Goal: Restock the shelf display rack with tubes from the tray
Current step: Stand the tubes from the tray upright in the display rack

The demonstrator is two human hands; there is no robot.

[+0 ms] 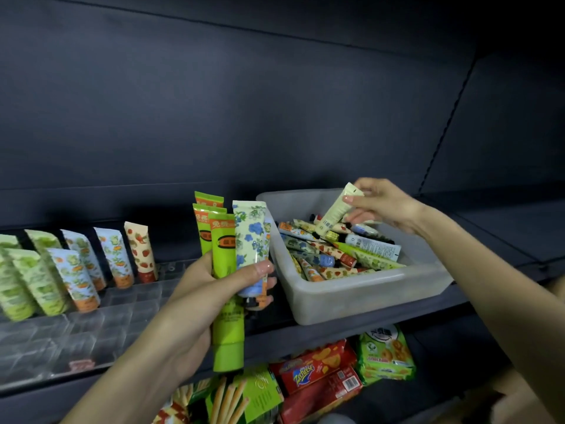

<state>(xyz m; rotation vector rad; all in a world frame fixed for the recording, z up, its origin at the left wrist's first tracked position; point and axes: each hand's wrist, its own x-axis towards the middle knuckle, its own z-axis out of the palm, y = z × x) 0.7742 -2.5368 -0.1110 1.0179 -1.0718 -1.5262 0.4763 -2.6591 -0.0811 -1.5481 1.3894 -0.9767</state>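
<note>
Pinching pale tube (pixel 334 214) above tray (pixel 367 286), centre right: right hand (pixel 385 206) fingers (pixel 351 199) clamped near crimp. Left hand (pixel 195 295) fingers wrap tube bundle (pixel 224 249); advise adding newcomer crimp-up, grip unloosened.

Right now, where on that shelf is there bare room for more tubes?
Free: front rows of the clear plastic rack, and its slots between the strawberry-print tube and the left hand; dark shelf right of the translucent white tray. Crowded: the rack's left end and the tray.
</note>
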